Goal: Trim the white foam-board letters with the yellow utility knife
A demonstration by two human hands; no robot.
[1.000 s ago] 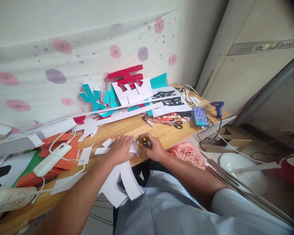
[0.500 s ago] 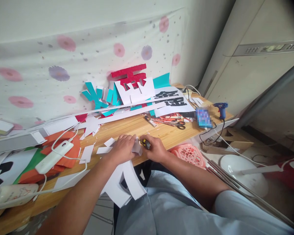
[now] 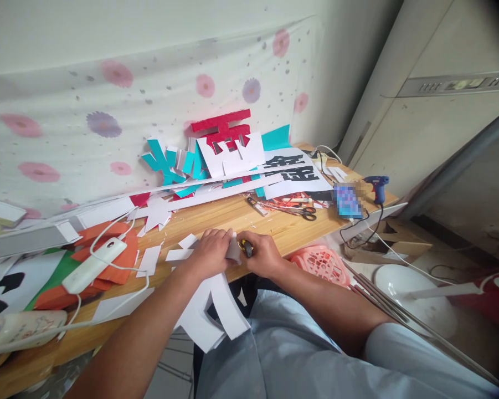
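**Centrally, a white cut-out (image 3: 227, 305) and a yellow-and-black tool (image 3: 246, 247) at the table's near edge**

The white cut-out lies partly on the wooden table (image 3: 216, 209) and partly beyond its near edge, reaching down to the person's pale blue clothing (image 3: 299, 354). Its long axis runs from beneath the left hand (image 3: 211, 252) toward the body, slanting somewhat to the right. Two broad strips form the lower portion, parted by a dark opening, their free ends directed at the lap. A greyish block end (image 3: 233, 250) protrudes at the left fingertips; its join to the cut-out is covered by the hand.

The left hand is palm down, its fingers set side by side and curled over the upper part of the cut-out; the thumb is hidden. The right hand (image 3: 262, 255), just beside it, is closed round the tool. The tool appears strongly foreshortened, its black end toward the body and its yellow part toward the table. No blade can be made out, and contact between tool and block end cannot be determined.

Nearby, white scraps (image 3: 150, 261) lie left of the left hand; scissors (image 3: 308, 213) rest farther back, and a blue glue gun (image 3: 377, 188) stands at the table's right end.
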